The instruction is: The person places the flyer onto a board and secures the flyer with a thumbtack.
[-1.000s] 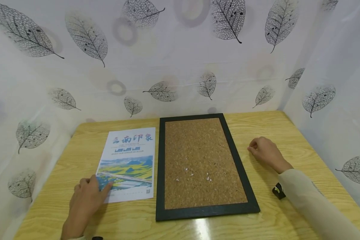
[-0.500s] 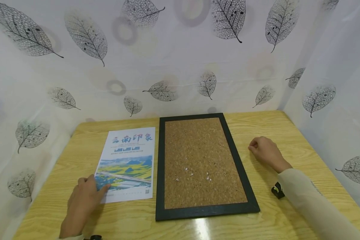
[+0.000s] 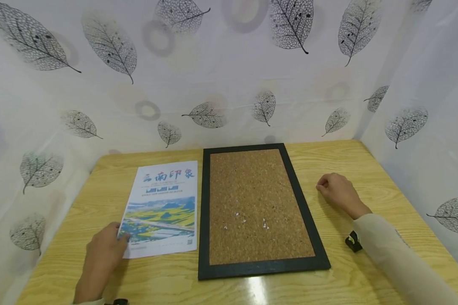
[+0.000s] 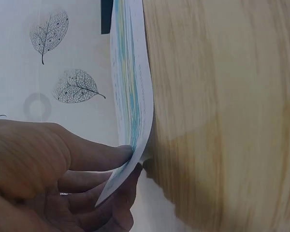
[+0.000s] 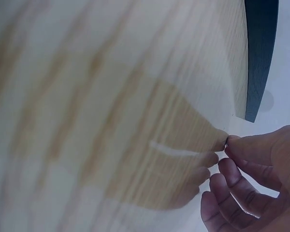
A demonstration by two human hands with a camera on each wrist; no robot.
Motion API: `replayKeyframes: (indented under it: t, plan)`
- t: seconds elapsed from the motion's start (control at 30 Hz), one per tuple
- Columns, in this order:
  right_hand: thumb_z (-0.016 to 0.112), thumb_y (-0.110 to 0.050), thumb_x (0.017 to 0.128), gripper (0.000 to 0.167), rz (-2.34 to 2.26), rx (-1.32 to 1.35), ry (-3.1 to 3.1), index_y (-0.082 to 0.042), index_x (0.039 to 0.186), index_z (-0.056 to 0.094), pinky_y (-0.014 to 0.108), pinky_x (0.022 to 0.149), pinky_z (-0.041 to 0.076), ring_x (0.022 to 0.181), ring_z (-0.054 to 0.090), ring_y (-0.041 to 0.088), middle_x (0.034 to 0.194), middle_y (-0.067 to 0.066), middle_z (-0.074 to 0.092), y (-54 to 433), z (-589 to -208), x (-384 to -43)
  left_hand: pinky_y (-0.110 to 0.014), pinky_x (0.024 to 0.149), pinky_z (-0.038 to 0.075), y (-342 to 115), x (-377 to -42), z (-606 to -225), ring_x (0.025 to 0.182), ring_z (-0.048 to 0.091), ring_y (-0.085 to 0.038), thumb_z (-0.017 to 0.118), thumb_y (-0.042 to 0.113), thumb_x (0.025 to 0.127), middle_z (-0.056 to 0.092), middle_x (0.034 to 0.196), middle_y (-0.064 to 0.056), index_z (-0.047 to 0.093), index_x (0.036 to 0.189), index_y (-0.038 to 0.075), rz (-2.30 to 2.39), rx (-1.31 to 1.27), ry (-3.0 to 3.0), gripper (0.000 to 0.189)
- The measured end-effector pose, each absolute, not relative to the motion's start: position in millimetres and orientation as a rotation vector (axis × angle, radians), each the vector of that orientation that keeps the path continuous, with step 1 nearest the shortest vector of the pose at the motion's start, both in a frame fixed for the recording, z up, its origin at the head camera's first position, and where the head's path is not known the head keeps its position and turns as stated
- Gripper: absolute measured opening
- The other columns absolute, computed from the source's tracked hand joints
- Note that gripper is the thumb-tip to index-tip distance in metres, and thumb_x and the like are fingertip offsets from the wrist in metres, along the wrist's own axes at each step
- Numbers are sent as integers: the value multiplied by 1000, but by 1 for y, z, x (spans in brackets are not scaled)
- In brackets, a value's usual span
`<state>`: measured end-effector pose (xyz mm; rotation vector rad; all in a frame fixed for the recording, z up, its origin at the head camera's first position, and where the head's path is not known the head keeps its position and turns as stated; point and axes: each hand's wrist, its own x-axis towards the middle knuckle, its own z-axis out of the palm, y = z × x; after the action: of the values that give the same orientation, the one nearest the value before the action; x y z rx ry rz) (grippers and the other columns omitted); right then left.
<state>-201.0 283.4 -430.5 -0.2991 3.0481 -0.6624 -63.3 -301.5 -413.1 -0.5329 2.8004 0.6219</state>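
Note:
My left hand point(image 3: 103, 250) pinches the lower left edge of a printed poster point(image 3: 164, 199), thumb on top and fingers beneath. In the left wrist view, the poster point(image 4: 130, 77) bends upward where it is held. It shows blue and yellow fields under large lettering. To its right lies a cork board point(image 3: 257, 203) in a black frame, with small white flecks on the cork. Beyond the board, my right hand point(image 3: 337, 192) rests on the table with fingers loosely curled. In the right wrist view, that hand point(image 5: 261, 179) has thumb and index tips together, with no object visible between them.
The wooden table point(image 3: 366, 169) carries the poster and the board side by side. A white curtain point(image 3: 229, 72) printed with grey leaves stands behind the table and along both sides. Black wrist devices point(image 3: 353, 242) sit at the wrists.
My left hand has shifted slightly left. Its thumb has drawn back from the printed face to the poster's edge, which is now pinched. The right hand and board have hardly moved.

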Motion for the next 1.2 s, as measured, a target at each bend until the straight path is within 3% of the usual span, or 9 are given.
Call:
replayKeyframes:
  t: [0.23, 0.73, 1.0, 1.2]
  plan:
    - [68, -9, 96, 15, -665, -312, 3059, 6, 94, 71, 52, 70, 53, 77, 66, 32, 88, 17, 70, 284, -431, -201, -49, 75, 45, -303, -64, -411, 87, 63, -33, 57, 14, 101, 65, 107, -31, 53, 127, -18, 653, -587, 2782, 42]
    - [69, -10, 96, 15, -662, -328, 3076, 5, 95, 72, 53, 70, 53, 78, 67, 33, 89, 18, 70, 284, -432, -201, -41, 66, 45, -312, -58, -409, 81, 59, -30, 55, 19, 103, 66, 93, -21, 60, 118, -18, 700, -602, 2835, 40]
    - [69, -11, 96, 15, -647, -328, 3082, 4, 95, 72, 52, 68, 53, 78, 67, 32, 89, 18, 70, 283, -432, -202, -49, 72, 47, -317, -57, -409, 91, 62, -39, 52, 26, 106, 66, 104, -29, 59, 123, -17, 799, -617, 2847, 46]
    - [69, -12, 97, 16, -642, -317, 3081, 3, 95, 72, 51, 67, 53, 77, 67, 31, 89, 18, 70, 283, -432, -202, -48, 70, 50, -317, -55, -408, 94, 64, -40, 51, 29, 106, 66, 110, -32, 61, 124, -15, 877, -650, 2867, 48]
